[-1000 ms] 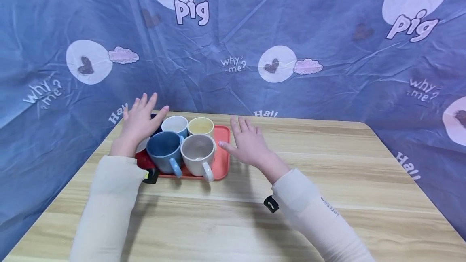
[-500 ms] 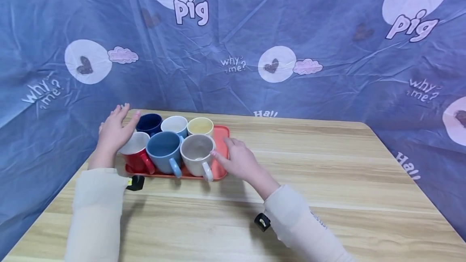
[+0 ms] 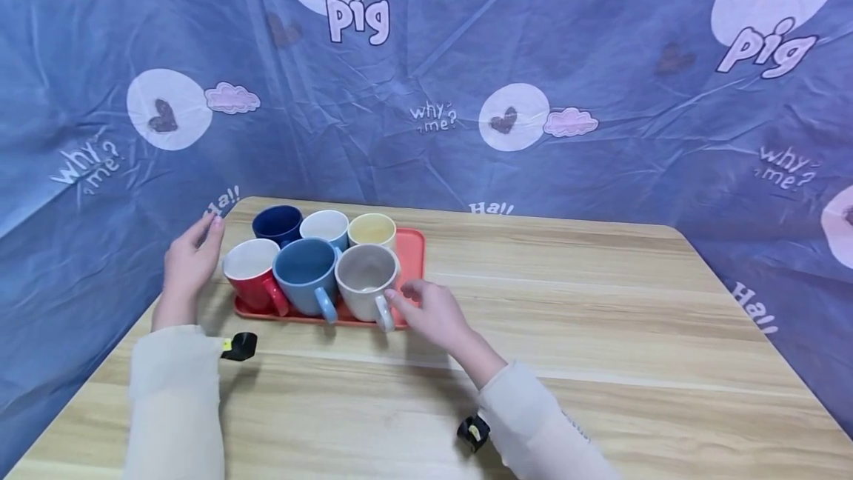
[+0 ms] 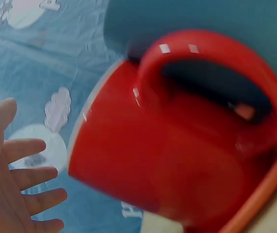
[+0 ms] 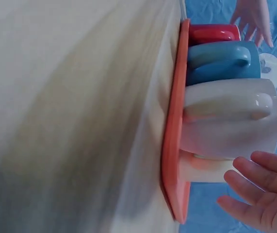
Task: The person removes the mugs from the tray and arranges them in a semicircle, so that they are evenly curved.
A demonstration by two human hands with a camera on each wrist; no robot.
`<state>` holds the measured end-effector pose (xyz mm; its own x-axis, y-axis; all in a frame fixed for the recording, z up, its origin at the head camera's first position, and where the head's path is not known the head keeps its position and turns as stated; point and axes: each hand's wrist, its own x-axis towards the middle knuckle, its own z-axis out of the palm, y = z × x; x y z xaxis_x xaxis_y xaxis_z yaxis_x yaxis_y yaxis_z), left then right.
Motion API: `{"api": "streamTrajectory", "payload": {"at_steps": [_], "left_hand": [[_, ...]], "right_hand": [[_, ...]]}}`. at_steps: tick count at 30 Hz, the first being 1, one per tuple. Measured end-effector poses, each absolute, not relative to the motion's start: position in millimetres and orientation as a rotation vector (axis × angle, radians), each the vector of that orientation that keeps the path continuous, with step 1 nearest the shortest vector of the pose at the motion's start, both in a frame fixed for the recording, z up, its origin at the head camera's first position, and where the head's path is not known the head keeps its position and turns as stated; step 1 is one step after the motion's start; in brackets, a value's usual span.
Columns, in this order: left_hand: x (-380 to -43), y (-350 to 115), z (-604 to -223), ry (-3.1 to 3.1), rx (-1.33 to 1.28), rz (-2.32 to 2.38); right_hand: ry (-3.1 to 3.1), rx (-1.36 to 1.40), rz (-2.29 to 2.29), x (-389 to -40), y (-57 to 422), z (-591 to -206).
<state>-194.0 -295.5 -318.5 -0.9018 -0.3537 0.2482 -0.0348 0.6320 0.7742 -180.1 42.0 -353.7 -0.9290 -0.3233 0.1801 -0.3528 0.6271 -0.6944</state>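
Mugs stand in two rows on a red tray (image 3: 415, 258). In front are a red mug (image 3: 255, 291), a blue mug (image 3: 303, 291) and a pale grey mug (image 3: 360, 304), their handles toward me. Behind them stand a navy mug (image 3: 277, 225), a mug with a white inside (image 3: 324, 226) and a yellow mug (image 3: 372, 229). My left hand (image 3: 189, 261) is left of the red mug, fingers spread and apart from it in the left wrist view. My right hand (image 3: 435, 312) hovers by the tray's right end, fingers loosely extended, thumb overlapping the grey mug in the head view.
The tray lies at the back left of a wooden table (image 3: 600, 317). A blue printed cloth (image 3: 433, 58) hangs behind and around the table. Black wrist devices (image 3: 240, 347) show below both cuffs.
My left hand has moved from over the mugs to the left and down. My right hand has come left and nearer, to the tray's right end. The mugs keep their places.
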Motion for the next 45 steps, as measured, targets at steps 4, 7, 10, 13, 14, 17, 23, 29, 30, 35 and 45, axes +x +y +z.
{"api": "streamTrajectory", "payload": {"at_steps": [4, 7, 10, 13, 14, 17, 23, 29, 30, 35, 45], "left_hand": [[-192.6, -304.5, -332.2, -2.466, 0.378, -1.175], [-193.3, -309.2, -343.4, -2.47, 0.403, -1.174], [-193.5, -312.0, -353.9, -2.463, 0.446, -1.206], [-193.8, -313.9, -363.3, -2.456, 0.474, -1.25], [-193.9, -314.5, -366.3, -2.456, 0.471, -1.255], [-195.1, -315.5, -374.4, -2.464, 0.448, -1.271], [-197.9, -317.0, -389.5, -2.515, 0.469, -1.183], [-196.8, -318.4, -404.6, -2.617, 0.538, -1.084], [-197.0, -318.2, -406.3, -2.622, 0.539, -1.088], [-198.4, -317.9, -412.7, -2.634, 0.533, -1.123], [-196.5, -318.7, -418.2, -2.611, 0.49, -1.119]], "right_hand": [[-2.798, 0.589, 1.289, -177.4, 40.5, -358.5], [-2.778, 0.613, 1.355, -176.3, 39.3, -362.1], [-2.765, 0.632, 1.423, -175.1, 37.5, -366.0], [-2.749, 0.635, 1.491, -173.7, 35.3, -369.6], [-2.741, 0.632, 1.51, -173.1, 34.4, -370.7], [-2.696, 0.617, 1.566, -172.2, 31.7, -373.5], [-2.596, 0.515, 1.797, -170.7, 25.9, -376.8], [-2.421, 0.27, 2.253, -167.3, 17.4, -375.0], [-2.389, 0.227, 2.318, -166.9, 15.8, -374.3], [-2.303, 0.139, 2.474, -166.0, 12.1, -371.8], [-2.318, 0.182, 2.475, -174.2, 10.8, -387.7]]}}
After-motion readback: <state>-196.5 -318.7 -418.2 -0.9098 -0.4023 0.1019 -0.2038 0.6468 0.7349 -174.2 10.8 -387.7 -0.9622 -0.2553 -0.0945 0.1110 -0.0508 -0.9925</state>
